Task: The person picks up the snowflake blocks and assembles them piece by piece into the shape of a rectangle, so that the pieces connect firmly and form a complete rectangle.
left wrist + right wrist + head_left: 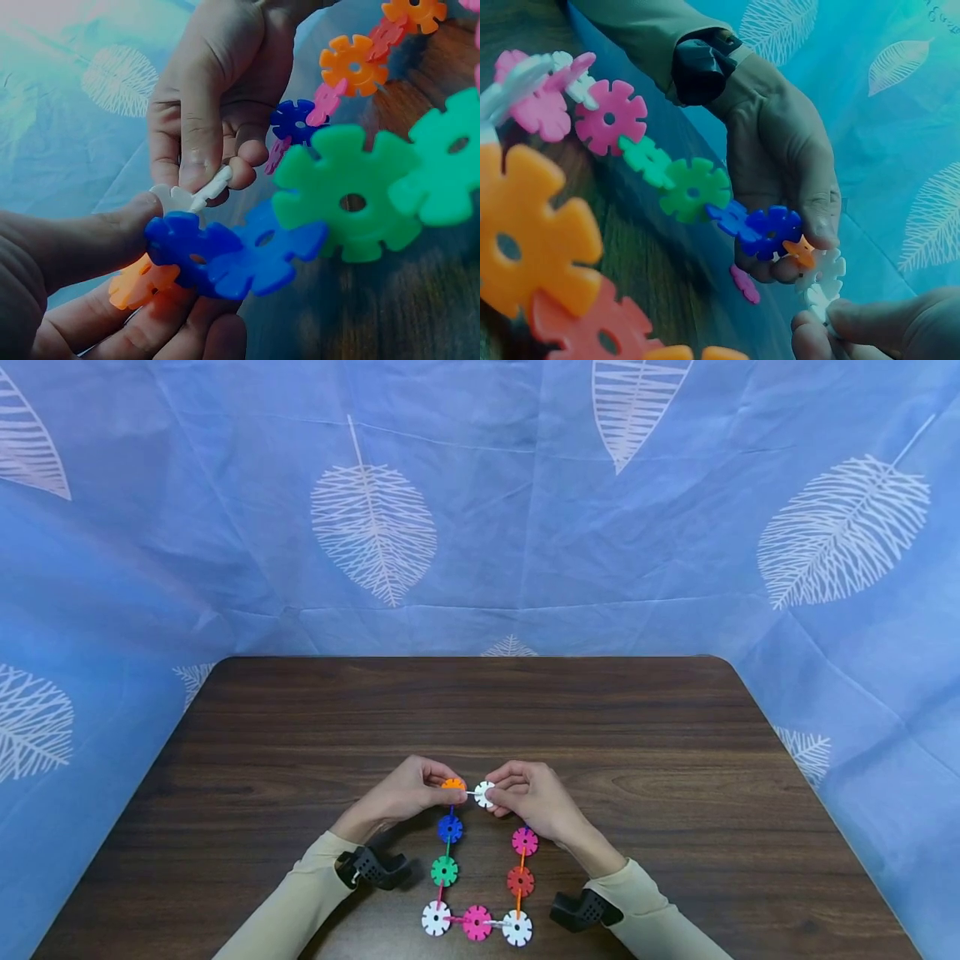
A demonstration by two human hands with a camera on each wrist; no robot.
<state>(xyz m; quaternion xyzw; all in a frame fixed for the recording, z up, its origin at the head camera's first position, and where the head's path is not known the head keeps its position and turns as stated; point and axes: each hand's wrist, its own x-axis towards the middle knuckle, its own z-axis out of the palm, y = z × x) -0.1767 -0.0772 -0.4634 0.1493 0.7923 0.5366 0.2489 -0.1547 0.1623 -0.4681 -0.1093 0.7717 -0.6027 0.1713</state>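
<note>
A U-shaped chain of notched plastic snowflake discs lies on the brown table, with its two ends at the hands. My left hand (416,789) pinches the orange disc (453,784) at the chain's left end, where an edge-on white disc (470,792) sticks out to the right. Between thumb and fingers, my right hand (536,797) holds a white disc (484,794) against that piece. Below the left hand run a blue disc (450,828) and a green disc (444,871). Under the right hand are a pink disc (525,841) and a red disc (521,882). Fingertips partly cover the joint.
At the chain's near side sit a white disc (436,918), a pink disc (477,923) and another white disc (517,928). Black cameras (381,868) are strapped to both wrists. Behind the wooden table (637,718) hangs a blue leaf-patterned cloth (480,527).
</note>
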